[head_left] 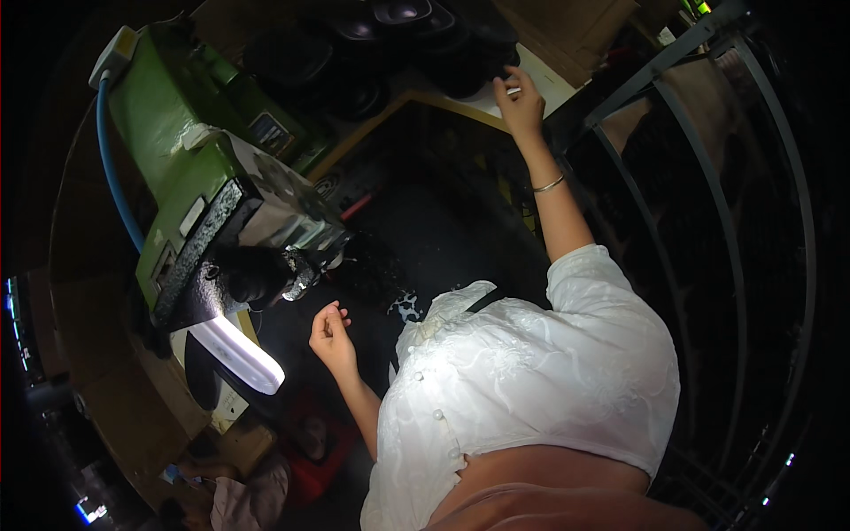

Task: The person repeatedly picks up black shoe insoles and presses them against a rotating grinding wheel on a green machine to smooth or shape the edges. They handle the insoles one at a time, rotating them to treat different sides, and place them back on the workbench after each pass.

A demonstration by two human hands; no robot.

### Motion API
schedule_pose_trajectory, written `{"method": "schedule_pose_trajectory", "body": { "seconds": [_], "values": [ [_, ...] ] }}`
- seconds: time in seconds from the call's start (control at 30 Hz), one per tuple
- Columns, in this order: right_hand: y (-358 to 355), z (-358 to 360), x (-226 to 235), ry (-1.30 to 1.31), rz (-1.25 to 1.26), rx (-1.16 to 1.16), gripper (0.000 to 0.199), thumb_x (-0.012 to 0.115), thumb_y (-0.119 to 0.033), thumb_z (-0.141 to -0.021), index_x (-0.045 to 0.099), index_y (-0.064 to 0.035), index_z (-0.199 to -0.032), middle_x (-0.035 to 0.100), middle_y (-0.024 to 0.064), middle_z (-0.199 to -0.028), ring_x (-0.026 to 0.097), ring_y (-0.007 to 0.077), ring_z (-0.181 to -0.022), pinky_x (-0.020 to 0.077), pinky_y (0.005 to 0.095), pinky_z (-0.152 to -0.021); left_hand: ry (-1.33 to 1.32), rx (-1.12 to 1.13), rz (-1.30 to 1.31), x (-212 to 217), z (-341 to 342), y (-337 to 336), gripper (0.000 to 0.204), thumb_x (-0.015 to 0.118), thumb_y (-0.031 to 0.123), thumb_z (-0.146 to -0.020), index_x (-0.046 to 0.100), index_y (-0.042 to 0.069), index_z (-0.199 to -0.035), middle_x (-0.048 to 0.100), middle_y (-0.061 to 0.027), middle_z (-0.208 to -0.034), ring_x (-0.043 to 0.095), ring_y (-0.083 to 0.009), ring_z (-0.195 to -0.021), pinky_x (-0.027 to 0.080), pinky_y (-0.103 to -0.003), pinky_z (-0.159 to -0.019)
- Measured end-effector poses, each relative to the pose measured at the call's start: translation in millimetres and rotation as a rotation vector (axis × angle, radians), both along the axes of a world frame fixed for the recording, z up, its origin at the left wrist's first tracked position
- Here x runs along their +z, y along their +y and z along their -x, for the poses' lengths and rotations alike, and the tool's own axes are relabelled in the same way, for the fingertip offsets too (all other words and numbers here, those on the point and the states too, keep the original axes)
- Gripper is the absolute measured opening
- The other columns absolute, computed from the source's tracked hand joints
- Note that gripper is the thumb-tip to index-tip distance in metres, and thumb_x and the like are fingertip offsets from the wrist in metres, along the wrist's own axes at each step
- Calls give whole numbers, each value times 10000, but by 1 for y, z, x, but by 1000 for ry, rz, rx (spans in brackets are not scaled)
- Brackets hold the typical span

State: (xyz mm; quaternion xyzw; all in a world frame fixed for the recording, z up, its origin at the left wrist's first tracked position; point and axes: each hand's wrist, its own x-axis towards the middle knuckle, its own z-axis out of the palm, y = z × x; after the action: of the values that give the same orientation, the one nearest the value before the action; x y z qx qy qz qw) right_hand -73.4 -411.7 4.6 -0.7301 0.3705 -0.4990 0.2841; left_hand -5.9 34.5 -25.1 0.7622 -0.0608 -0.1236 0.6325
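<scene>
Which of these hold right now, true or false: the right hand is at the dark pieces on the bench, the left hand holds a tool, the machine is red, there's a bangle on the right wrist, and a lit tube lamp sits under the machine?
1. The right hand reaches to the stack of dark moulded pieces on the bench. True.
2. The left hand grips a tool. False: it is empty, fingers loosely curled, near the machine's front.
3. The machine is red. False: it is green, with a blue hose along its side.
4. A thin bangle sits on the right wrist. True.
5. A lit white tube lamp hangs below the machine. True.
</scene>
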Motion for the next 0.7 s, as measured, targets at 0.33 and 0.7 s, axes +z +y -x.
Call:
{"method": "schedule_pose_trajectory", "body": {
  "seconds": [0.33, 0.7],
  "values": [
    [-16, -4, 16, 199, 146, -15, 159, 630, -214, -760, 660, -104, -870, 649, 50, -736, 627, 214, -635, 485, 317, -591, 30, 16, 7, -2, 4, 0, 217, 551, 177, -893, 620, -27, -921, 614, -45, -744, 563, -63, -658, 470, -190, -594],
    [10, -3, -5, 215, 123, 249, 159, 644, -166, -772, 641, -39, -868, 646, 65, -777, 598, 159, -566, 470, 268, -538, 15, 28, 7, -7, 1, 5, 210, 545, 162, -894, 619, -32, -923, 624, -60, -774, 583, -84, -678, 482, -202, -594]
  ]
}}
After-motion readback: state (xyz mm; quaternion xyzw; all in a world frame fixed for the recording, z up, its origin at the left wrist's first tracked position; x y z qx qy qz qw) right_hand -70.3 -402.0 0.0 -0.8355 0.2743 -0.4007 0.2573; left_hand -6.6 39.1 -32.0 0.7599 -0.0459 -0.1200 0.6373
